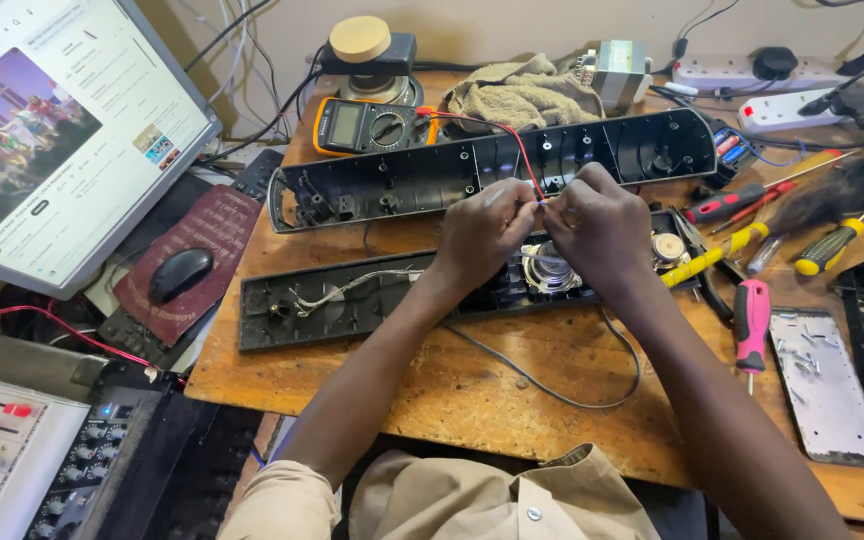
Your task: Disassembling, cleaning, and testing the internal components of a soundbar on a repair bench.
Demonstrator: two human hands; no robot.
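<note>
You've got both hands bunched up right over the middle of the open speaker bar, so the work sits in your line of sight. Your left hand (pixel 482 228) and right hand (pixel 597 225) meet fingertip to fingertip, and both sets of fingers are curled in tight, pinching the end of the thin red wire (pixel 512 140) between them. Hard to say from this angle whether you're twisting it to another lead or just holding it bare, since your knuckles cover the joint.

That red wire runs up and away from your fingertips to the yellow multimeter (pixel 372 125), which sits at the back of the bench, dial facing you so you can read it without letting go.

Directly under your fingers lies the lower half of the casing (pixel 352 300), a long, flat, black plastic tray, with a round, shiny metal speaker driver (pixel 550 270) just below your right palm. The other half of the shell (pixel 422 175), glossy and ribbed with screw posts, lies just beyond your fingertips, tipped open side up so it's out of the way.

Off to the right of your right-hand fingers you've left screwdrivers with red and yellow rubbery handles (pixel 752 320) within easy grab. Past them there's a flat metal plate (pixel 822 385) scattered with loose screws, handy so they don't roll off the worn wooden bench (pixel 512 400). A grey cable (pixel 552 385) loops across it near your wrists.
</note>
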